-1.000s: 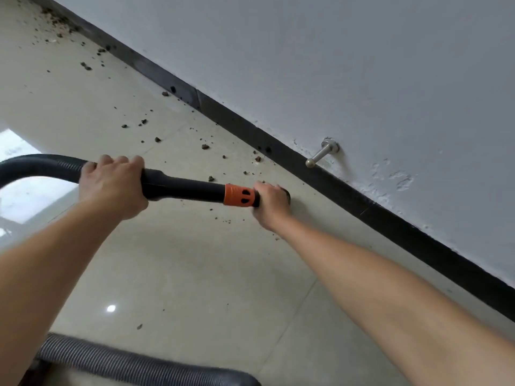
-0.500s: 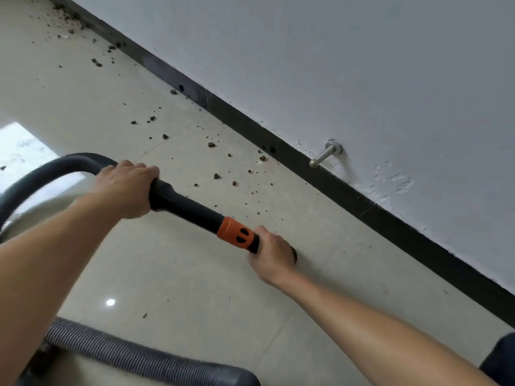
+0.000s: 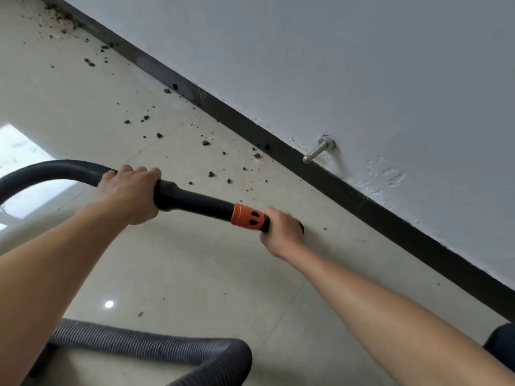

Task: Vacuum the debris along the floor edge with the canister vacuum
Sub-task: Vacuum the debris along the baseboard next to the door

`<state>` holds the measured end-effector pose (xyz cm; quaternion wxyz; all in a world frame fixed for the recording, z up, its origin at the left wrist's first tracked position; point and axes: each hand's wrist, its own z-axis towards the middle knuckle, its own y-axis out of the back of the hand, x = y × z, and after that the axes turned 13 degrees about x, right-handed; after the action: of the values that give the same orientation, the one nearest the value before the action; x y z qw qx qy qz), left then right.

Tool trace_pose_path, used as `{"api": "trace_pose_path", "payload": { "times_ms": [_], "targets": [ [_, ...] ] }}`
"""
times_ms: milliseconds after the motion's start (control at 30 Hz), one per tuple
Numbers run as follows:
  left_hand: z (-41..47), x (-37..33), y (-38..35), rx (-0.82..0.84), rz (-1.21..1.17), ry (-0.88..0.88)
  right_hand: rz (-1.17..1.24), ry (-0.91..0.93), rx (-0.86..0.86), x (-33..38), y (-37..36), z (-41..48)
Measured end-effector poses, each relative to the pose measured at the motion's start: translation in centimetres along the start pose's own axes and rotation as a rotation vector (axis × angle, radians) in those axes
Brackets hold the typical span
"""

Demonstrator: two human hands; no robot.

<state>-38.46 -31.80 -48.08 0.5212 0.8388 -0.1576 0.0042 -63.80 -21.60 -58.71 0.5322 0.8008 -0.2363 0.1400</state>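
Hose [image 3: 145, 348] ribbed, wand [image 3: 200, 203] smooth, debris [image 3: 205, 142] crumbly

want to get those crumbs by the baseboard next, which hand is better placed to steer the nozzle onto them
Probably the right hand: it grips the wand past the orange collar, nearest the crumbs. The left hand holds farther back.
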Motion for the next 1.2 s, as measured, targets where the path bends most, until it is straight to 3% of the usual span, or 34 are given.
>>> {"api": "trace_pose_path", "payload": {
  "times_ms": [167,333,500,667,800,933,1200],
  "targets": [
    [1.0,-1.3,2.4,-0.157,0.006,0.017,0.072,-0.026,-0.083,-0.1,1.3,1.2],
    [1.0,-9.5,2.3,0.052,0.052,-0.198,0.043,-0.195,-0.097,-6.8,0.6,-7.3],
    [0.4,-19.6,1.3,0.005,0.092,-0.412,0.094,-0.480,-0.204,-13.9,1.8,-12.8],
    [1.6,-18.0,2.9,0.004,0.114,-0.360,0.140,-0.317,-0.249,-13.5,3.3,-9.2],
    [1.9,-10.1,1.7,-0.043,0.022,-0.150,0.049,-0.061,-0.190,-9.4,2.9,-2.5],
    [2.3,-5.6,-1.2,0.010,0.035,0.023,-0.025,0.025,-0.149,-6.8,3.8,1.4],
    [-0.5,-14.8,2.1,-0.111,0.094,-0.192,0.034,-0.132,-0.217,-13.5,5.5,-3.3]
  ]
}}
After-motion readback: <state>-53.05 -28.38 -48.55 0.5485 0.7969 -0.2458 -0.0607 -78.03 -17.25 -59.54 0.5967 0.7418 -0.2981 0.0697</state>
